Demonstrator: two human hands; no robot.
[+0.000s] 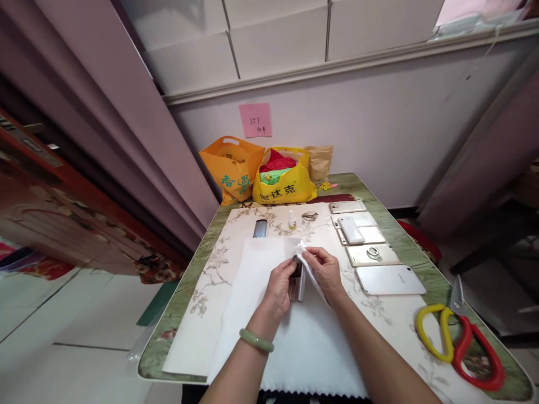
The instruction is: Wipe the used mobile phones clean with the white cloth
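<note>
Left hand (pixel 281 289) grips a small phone (pixel 297 279) upright on its edge, fingers closed round its side, over the white cloth sheet (pixel 269 325) at mid-worktop. Right hand (pixel 324 272) pinches a white wipe (pixel 304 253) against the phone's upper end, fingers closed on it. Right of the sheet: five phones (pixel 389 279) in a row (backs up, none in hand). Beyond the sheet: a small bottle (pixel 292 220) and a dark case (pixel 260 228). Judgement: wiping under way on this unit; the row looks untouched, though I cannot tell.
</note>
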